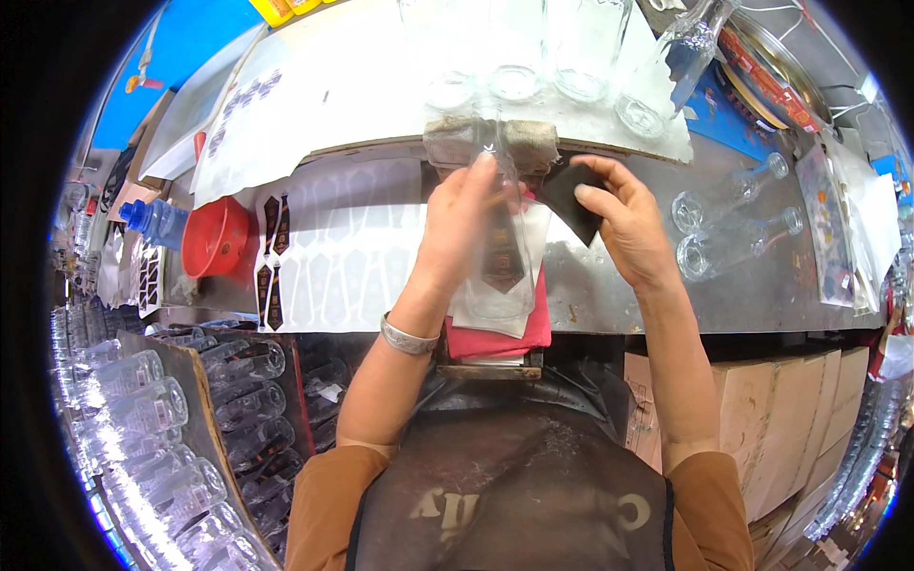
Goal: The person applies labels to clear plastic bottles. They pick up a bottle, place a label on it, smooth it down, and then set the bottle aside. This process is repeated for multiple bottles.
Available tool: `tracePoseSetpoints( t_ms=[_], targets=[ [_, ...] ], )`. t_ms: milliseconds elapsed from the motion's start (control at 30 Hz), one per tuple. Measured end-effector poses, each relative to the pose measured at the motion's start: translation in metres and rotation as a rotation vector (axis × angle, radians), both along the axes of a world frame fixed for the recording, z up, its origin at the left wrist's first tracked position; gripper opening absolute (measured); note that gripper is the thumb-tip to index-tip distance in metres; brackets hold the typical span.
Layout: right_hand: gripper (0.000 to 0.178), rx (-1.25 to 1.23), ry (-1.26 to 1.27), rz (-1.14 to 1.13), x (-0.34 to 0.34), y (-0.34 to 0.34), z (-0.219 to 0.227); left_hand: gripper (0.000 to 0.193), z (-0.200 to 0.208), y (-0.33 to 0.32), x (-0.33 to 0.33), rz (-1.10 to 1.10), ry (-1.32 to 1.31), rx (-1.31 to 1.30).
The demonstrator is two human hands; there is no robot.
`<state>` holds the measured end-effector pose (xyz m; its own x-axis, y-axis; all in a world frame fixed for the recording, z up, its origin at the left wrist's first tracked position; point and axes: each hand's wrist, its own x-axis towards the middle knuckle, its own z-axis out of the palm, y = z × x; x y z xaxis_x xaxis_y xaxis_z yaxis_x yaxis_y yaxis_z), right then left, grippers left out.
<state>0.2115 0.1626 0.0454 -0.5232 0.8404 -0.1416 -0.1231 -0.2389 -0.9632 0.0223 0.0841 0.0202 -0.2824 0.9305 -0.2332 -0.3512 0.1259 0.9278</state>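
Observation:
A clear glass bottle (509, 303) lies in front of me, its base toward me and its neck at a worn padded rest (533, 139). A dark tie-shaped decal (502, 257) shows on its body. My left hand (455, 224), slightly blurred, is closed around the bottle near its shoulder; some fingers are hidden behind the glass. Between the thumb and fingers of my right hand (624, 214) is a dark, flat, square-edged piece (569, 202), held just right of the bottle. Under the bottle are white paper and a pink cloth (533, 338).
Decal sheets (347, 238) lie at left beside a red bowl (217, 243) and a blue-capped bottle (157, 221). Two bottles (728, 195) lie at right. Several glass bottles (514, 81) stand on the raised white board. Crated bottles (143, 400) and cardboard boxes (762, 400) flank me below.

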Motion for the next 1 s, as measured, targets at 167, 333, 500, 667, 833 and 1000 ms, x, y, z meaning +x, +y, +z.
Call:
tracePoseSetpoints(
  t_ms=[167,333,500,667,833,1000],
  targets=[
    [0.032,0.413,-0.142,-0.032,-0.030,0.005,0.019,0.054,0.010,-0.002,0.004,0.033,-0.068,-0.033],
    [0.030,0.782,-0.361,-0.117,-0.046,0.013,0.028,0.058,0.007,-0.004,0.002,-0.029,0.008,0.051],
    [0.027,0.846,-0.272,0.013,-0.051,0.012,0.039,0.055,0.008,-0.002,0.004,0.007,-0.184,0.061],
    [0.024,1.314,-0.264,-0.021,-0.059,-0.010,0.044,0.058,-0.014,-0.007,-0.010,0.090,-0.241,0.074],
    [0.026,1.144,-0.256,0.486,-0.016,-0.095,0.037,0.074,0.002,-0.037,-0.024,0.117,-0.035,0.066],
    [0.023,1.138,-0.328,0.083,-0.041,-0.022,0.038,0.065,0.003,-0.048,-0.019,0.152,0.145,0.089]
  ],
)
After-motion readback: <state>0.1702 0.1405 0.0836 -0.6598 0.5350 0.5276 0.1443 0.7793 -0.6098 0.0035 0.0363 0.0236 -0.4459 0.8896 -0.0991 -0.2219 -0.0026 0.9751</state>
